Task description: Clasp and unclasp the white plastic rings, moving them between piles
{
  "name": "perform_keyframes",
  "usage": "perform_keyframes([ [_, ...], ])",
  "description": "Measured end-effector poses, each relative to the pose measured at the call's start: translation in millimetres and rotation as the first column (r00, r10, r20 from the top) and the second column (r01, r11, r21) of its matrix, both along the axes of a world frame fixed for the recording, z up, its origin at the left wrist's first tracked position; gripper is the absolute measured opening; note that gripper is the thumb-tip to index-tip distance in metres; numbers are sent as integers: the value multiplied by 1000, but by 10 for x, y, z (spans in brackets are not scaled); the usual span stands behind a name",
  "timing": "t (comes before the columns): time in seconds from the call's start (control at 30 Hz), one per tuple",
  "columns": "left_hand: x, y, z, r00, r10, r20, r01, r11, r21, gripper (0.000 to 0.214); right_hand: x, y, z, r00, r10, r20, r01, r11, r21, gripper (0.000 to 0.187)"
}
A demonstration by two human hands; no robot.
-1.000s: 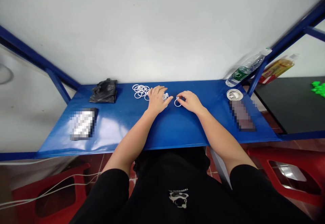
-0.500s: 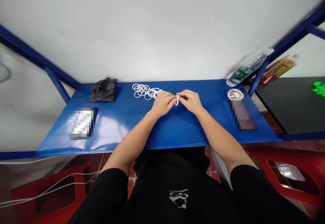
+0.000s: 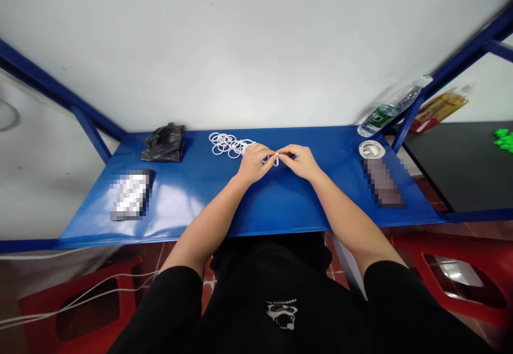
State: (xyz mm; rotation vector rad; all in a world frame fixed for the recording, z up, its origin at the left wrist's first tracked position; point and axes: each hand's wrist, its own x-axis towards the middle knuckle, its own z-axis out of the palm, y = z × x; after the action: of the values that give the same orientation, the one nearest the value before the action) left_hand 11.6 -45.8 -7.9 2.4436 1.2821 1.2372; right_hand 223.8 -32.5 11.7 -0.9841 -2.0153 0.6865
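My left hand [image 3: 254,162] and my right hand [image 3: 300,162] meet above the middle of the blue table [image 3: 256,204]. Between their fingertips is a small white ring [image 3: 277,162], its loop hanging just below the pinch. Both hands are closed on it, thumbs against forefingers. Left of and behind my left hand lie several thin white rings [image 3: 227,145] in an overlapping string on the table. The fingers partly hide the nearest of these, so I cannot tell whether the held ring is joined to them.
A crumpled black plastic bag [image 3: 164,143] and a blurred-out flat object [image 3: 132,194] lie at left. At right are a coiled white cable [image 3: 372,149], another blurred flat object [image 3: 383,183] and a leaning water bottle [image 3: 387,110]. Blue frame bars [image 3: 91,132] flank the table.
The fingertips of both hands have drawn closer together. The held ring has shifted slightly left and shows less between them; nothing else has moved.
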Motion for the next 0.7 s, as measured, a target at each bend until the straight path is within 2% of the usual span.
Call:
perform_keyframes([
  [0.1,-2,4,-9,999,-27,-19,26,999,-40,35,22,26,-8,1000,1,16,0,998,-63,22],
  [0.27,-3,11,-9,996,-85,-17,84,995,-59,39,52,54,7,999,34,14,-32,995,-89,20],
  [0.4,-6,18,-15,998,-53,-32,50,996,-77,39,36,34,26,1000,23,-12,-24,994,-110,23],
  [0.53,-19,57,-63,1000,3,-7,-4,999,-39,38,-11,10,-14,994,5,-106,-21,988,-153,26],
  [0.7,-17,79,-85,998,-44,-44,43,998,-37,28,-27,26,-86,991,-8,-131,-16,983,-180,25],
])
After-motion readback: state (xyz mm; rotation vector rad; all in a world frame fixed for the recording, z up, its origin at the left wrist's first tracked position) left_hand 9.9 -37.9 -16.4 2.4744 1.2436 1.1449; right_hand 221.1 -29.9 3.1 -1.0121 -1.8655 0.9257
